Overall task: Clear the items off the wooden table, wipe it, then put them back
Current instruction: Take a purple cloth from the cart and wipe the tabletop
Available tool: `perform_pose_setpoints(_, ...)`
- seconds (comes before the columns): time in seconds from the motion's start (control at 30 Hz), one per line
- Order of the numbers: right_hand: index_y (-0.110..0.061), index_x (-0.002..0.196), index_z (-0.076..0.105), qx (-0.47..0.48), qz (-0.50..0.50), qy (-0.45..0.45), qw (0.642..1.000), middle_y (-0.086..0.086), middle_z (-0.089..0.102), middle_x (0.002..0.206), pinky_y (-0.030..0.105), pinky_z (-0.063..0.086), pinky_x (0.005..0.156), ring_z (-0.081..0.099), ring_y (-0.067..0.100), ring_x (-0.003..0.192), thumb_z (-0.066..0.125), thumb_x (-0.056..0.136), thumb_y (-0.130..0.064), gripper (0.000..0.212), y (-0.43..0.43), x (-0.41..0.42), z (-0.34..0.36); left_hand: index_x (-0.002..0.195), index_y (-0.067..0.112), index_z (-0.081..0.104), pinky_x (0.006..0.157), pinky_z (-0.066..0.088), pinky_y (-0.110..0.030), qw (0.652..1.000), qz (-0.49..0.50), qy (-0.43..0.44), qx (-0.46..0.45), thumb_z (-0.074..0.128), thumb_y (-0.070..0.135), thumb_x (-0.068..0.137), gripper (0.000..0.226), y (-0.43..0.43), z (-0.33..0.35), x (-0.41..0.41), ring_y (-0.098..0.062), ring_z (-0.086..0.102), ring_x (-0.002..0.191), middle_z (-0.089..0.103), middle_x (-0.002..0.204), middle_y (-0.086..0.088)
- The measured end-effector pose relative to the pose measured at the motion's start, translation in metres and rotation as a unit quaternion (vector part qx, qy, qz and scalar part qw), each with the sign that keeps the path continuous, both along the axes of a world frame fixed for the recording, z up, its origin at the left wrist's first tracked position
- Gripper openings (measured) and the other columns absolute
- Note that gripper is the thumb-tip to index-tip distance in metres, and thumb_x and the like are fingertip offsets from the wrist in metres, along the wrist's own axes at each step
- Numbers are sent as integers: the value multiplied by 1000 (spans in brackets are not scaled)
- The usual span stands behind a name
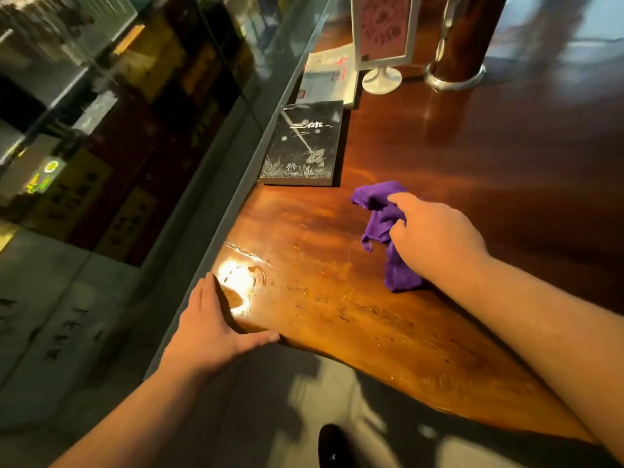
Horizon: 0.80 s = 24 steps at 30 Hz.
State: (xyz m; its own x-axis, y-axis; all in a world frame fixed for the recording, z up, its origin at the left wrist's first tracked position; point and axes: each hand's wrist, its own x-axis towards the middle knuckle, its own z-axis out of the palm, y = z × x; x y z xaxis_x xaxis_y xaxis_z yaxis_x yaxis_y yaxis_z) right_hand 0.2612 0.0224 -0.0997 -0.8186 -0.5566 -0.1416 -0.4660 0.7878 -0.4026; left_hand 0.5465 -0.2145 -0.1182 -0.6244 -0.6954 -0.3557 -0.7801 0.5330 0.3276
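A polished wooden table fills the right side of the view, with wet streaks near its front corner. My right hand lies on a crumpled purple cloth and presses it onto the tabletop, fingers closed over it. My left hand rests flat on the table's front left corner, fingers spread, holding nothing. A black book lies along the left edge beyond the cloth. A white and grey book lies behind it. A white-framed pink sign stand stands at the back.
A dark round post with a metal ring base rises from the table at the back right. A glass pane with a grey frame runs along the table's left edge. The floor and a dark shoe show below.
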Motion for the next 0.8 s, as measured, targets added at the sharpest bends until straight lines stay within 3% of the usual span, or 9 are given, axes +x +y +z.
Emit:
perform_pose_setpoints(0.1, -24, 100, 38, 32, 33, 44, 998, 8, 63, 85, 37, 35, 55, 49, 33, 64, 48, 96, -20, 11, 1, 4, -24, 165, 26, -10, 126, 18, -48, 1000, 20, 19, 9, 77, 99, 28, 179, 5, -16, 2, -23, 10, 158, 4, 174, 3)
perform_pose_setpoints(0.2, -28, 92, 18, 23, 36, 94, 995, -5, 39, 60, 28, 18, 44, 28, 18, 45, 56, 92, -15, 40, -1, 4, -39, 164, 26, -12, 127, 15, -47, 998, 33, 46, 22, 85, 93, 28, 181, 1, -24, 2, -19, 7, 158, 6, 173, 4)
perform_pose_setpoints(0.27, -30, 90, 11, 24, 44, 105, 993, -8, 29, 54, 24, 13, 45, 20, 14, 40, 63, 86, -10, 56, -4, 6, -42, 164, 26, 2, 125, 24, -53, 996, 48, 71, 34, 93, 85, 27, 174, -4, -25, -2, -23, 21, 154, 23, 168, -1)
perform_pose_setpoints(0.33, -28, 91, 18, 30, 43, 105, 993, -9, 25, 50, 20, 13, 46, 15, 12, 38, 68, 81, -7, 55, -8, 7, -41, 154, 27, 25, 116, 40, -58, 992, 51, 104, 44, 99, 76, 27, 154, -7, -24, -7, -24, 41, 143, 43, 153, -1)
perform_pose_setpoints(0.47, -30, 90, 13, 48, 41, 103, 993, -6, 33, 51, 21, 17, 44, 23, 13, 36, 65, 86, -12, 55, -14, 3, -43, 137, 36, 36, 107, 51, -56, 988, 41, 134, 59, 103, 70, 29, 132, -8, -22, -10, -19, 52, 132, 53, 139, 7)
perform_pose_setpoints(0.57, -22, 101, 24, 60, 33, 119, 991, -4, 40, 52, 22, 19, 42, 31, 15, 36, 60, 90, -14, 39, -18, 1, -44, 138, 45, 27, 113, 45, -56, 988, 29, 134, 65, 100, 74, 33, 131, -6, -20, -10, -19, 46, 137, 47, 145, 8)
perform_pose_setpoints(0.63, -20, 108, 27, 76, 36, 116, 990, -3, 45, 55, 24, 20, 42, 35, 16, 38, 57, 92, -15, 34, -20, 2, -42, 159, 42, 7, 123, 30, -54, 992, 33, 100, 74, 95, 82, 34, 158, -5, -19, -8, -21, 28, 150, 30, 161, 3)
perform_pose_setpoints(0.7, -17, 115, 31, 102, 52, 109, 987, -2, 49, 60, 26, 22, 41, 40, 17, 41, 52, 95, -14, 30, -20, 2, -39, 164, 36, -10, 126, 20, -49, 993, 50, 73, 81, 89, 88, 31, 173, -2, -17, -6, -20, 14, 154, 15, 167, 3)
perform_pose_setpoints(0.8, -10, 122, 43, 172, 118, 122, 970, 1, 53, 77, 29, 21, 41, 40, 16, 44, 47, 95, -9, 28, -21, 1, -34, 164, 36, -11, 126, 20, -49, 993, 61, 63, 84, 85, 92, 26, 177, -1, -13, -7, -21, 13, 154, 14, 168, 2)
